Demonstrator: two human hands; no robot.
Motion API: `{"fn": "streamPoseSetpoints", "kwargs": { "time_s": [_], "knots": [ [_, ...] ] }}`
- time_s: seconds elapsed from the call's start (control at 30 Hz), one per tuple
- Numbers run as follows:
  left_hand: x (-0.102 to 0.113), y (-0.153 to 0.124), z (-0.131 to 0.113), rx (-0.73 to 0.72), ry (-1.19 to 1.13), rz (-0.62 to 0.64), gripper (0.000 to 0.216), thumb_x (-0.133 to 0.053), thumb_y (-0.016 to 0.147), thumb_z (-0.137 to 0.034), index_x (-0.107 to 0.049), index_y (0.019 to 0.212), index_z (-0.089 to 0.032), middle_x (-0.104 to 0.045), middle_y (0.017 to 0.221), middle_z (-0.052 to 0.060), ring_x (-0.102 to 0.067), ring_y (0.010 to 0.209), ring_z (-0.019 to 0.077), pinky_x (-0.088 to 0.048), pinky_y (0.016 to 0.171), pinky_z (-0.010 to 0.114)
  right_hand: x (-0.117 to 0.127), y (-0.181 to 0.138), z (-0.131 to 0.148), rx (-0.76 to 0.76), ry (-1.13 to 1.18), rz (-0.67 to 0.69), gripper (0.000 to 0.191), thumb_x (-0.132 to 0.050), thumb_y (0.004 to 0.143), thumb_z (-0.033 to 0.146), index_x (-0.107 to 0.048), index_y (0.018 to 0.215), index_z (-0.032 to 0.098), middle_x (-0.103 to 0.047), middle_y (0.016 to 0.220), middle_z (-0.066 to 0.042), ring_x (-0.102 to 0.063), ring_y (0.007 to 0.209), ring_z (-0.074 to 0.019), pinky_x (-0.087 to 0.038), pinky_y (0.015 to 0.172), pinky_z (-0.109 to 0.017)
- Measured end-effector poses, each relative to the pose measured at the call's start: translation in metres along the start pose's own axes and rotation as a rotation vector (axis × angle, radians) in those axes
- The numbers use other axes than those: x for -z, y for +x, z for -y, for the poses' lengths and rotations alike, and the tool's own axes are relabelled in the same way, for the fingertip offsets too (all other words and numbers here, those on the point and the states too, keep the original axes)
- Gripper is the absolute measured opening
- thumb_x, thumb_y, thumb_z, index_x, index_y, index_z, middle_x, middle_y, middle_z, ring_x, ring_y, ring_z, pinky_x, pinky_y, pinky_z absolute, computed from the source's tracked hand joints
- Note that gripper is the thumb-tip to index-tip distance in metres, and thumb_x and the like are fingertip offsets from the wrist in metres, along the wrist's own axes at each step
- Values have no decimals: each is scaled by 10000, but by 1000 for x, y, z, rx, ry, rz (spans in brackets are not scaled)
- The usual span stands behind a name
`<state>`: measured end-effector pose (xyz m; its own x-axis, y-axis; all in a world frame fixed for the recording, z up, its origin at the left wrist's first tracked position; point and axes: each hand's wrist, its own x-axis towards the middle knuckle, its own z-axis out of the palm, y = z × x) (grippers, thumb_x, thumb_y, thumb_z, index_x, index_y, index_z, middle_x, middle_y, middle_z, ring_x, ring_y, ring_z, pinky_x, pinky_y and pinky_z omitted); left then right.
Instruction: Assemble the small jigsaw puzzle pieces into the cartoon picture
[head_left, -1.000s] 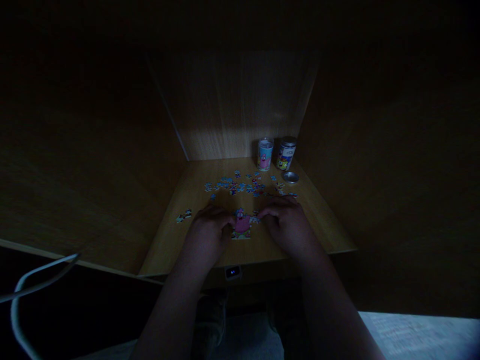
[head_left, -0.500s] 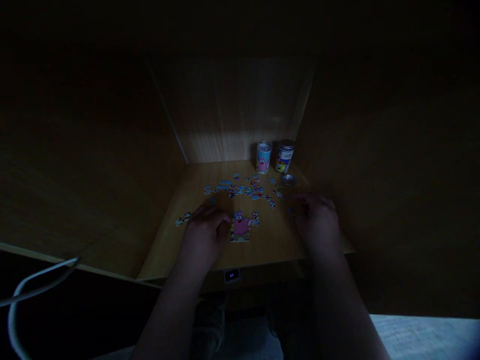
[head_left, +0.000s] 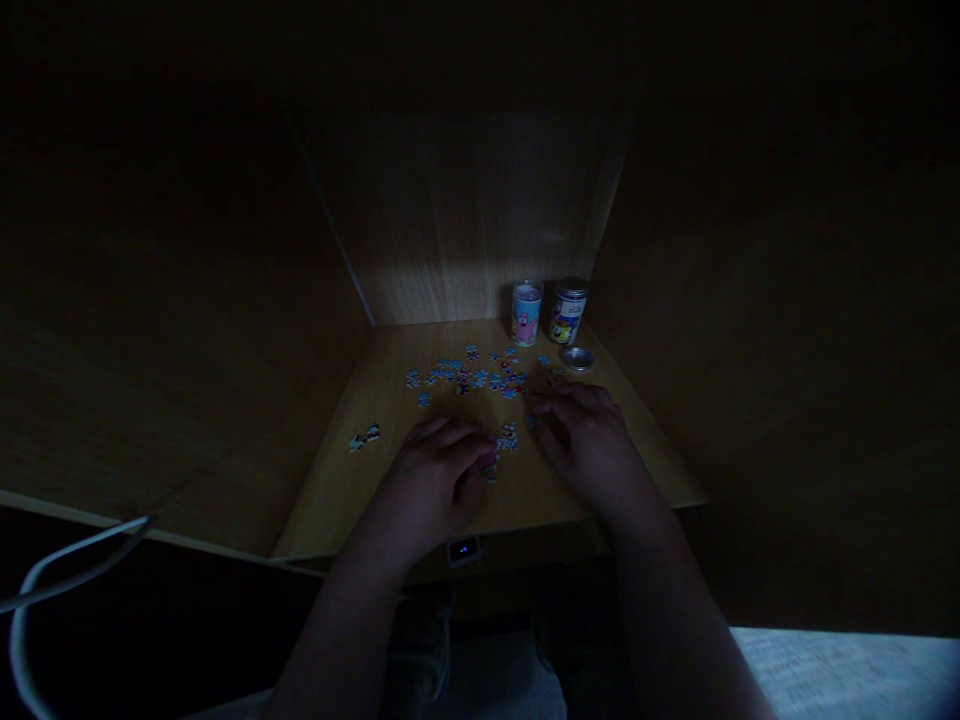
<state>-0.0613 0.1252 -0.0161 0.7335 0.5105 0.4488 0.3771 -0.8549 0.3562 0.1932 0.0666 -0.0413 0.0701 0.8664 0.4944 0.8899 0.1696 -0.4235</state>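
My left hand (head_left: 442, 470) lies over the joined puzzle section (head_left: 490, 462), its fingers bent and pressed down on it. Most of that pink picture is covered; only its right edge shows. A piece with a light figure (head_left: 508, 436) juts from the section's right side. My right hand (head_left: 585, 435) is just right of it, fingertips and thumb closed around a small bluish puzzle piece (head_left: 531, 421). Behind both hands, several loose puzzle pieces (head_left: 480, 378) are spread over the wooden surface (head_left: 390, 500).
Two joined-looking pieces (head_left: 364, 437) lie apart at the left. At the back right stand an open can with a pink figure (head_left: 526, 318) and a lidded can (head_left: 568, 315), with a round metal lid (head_left: 577, 359) before them. Wooden panels (head_left: 480, 230) enclose the back and sides.
My right hand has moved left, close to the joined section, with the small piece at its fingertips. My left hand has shifted right and now covers most of the pink picture.
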Motion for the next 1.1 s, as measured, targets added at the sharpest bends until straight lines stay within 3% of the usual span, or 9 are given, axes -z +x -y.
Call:
{"fn": "streamPoseSetpoints", "kwargs": {
  "time_s": [0.2,0.37,0.73,0.87,1.0,1.1],
  "knots": [
    [-4,-2,0,30,-33,31,261,-673,986,-81,-790,1146,-250,-808,1217,66,-743,1164,282,-600,1055,489,-6,2,8,0,-37,63,165,-724,1050,287,-799,1191,247,-741,1375,-135,-607,1348,-359,-467,1178,-566],
    [-6,-3,1,25,-71,30,275,-671,953,-46,-785,1119,-233,-804,1211,72,-747,1159,271,-624,1049,472,-6,1,9,-23,-62,40,223,-736,1056,321,-757,1250,213,-716,1410,-161,-573,1380,-386,-475,1171,-584],
    [-4,-3,-1,-11,-103,34,323,-667,928,-26,-782,1135,-246,-806,1252,55,-749,1187,256,-629,1069,464,-7,2,6,-36,-37,33,100,-756,1029,263,-756,1122,228,-725,1383,-155,-581,1362,-394,-483,1136,-588],
    [-4,-4,-1,-17,-107,50,336,-667,930,-33,-791,1148,-256,-805,1275,58,-744,1219,268,-626,1082,481,-5,5,6,-46,45,18,66,-770,1004,218,-759,1064,242,-771,1221,-120,-644,1234,-352,-504,1085,-522],
    [-5,-5,-1,-36,-109,57,356,-665,935,-40,-794,1177,-267,-802,1298,51,-737,1246,264,-623,1100,474,-2,7,7,-87,161,13,93,-733,1005,155,-743,970,240,-794,1001,-65,-699,1030,-285,-541,937,-411],
    [-7,-5,-1,-44,-111,69,351,-669,945,-50,-793,1194,-265,-795,1323,48,-734,1254,260,-615,1117,476,-2,6,10,-133,269,-18,84,-724,1009,168,-766,1001,240,-819,1011,-52,-747,974,-253,-568,900,-376]
  ]
}}
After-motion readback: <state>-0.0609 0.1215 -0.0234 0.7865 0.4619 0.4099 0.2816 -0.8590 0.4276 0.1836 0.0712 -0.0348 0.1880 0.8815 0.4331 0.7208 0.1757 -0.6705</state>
